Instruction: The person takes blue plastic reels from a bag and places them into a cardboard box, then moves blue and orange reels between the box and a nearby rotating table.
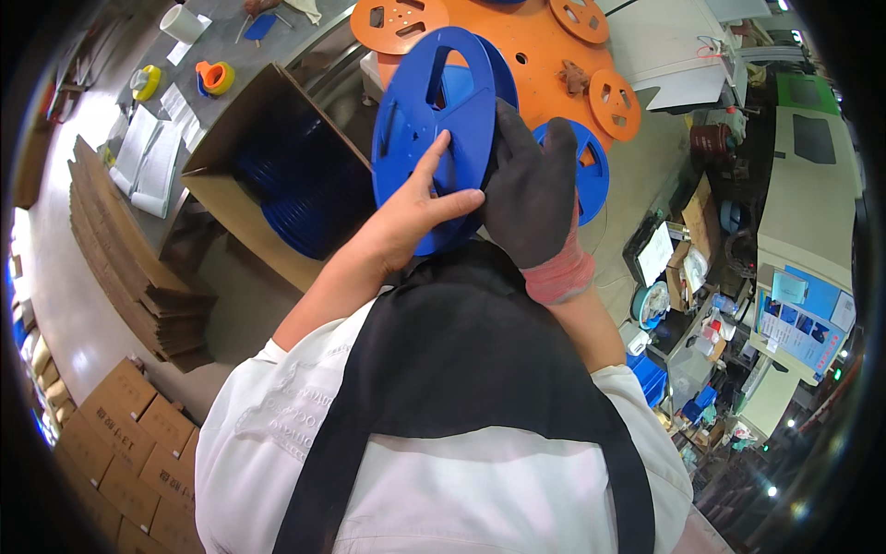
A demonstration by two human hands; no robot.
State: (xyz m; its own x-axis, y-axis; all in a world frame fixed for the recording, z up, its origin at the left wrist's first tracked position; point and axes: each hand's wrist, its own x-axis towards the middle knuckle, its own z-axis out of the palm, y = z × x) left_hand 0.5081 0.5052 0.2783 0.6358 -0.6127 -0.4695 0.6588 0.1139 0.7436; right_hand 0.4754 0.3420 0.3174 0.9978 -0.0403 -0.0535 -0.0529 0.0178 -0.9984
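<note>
A blue plastic reel (392, 138) with cut-out windows stands tilted in front of my apron, its face turned to the left. My bare left hand (406, 217) lies against this face, index finger and thumb stretched across it; the other fingers are mostly hidden. At the reel's right side is my right hand (531, 198), in a dark glove with a reddish cuff. It bears on the reel's edge and back flange, and its contact is partly covered. Another blue reel or disc (598, 175) shows behind the glove, by the orange table.
The orange table (526, 83) ahead carries orange discs (614, 103). To the left, an open cardboard box (231, 222) holds several blue reels (295, 185). Beyond it, a grey bench (235, 37) bears tape rolls (215, 78) and a notebook (148, 152). Flat cardboard (129, 258) is stacked further left.
</note>
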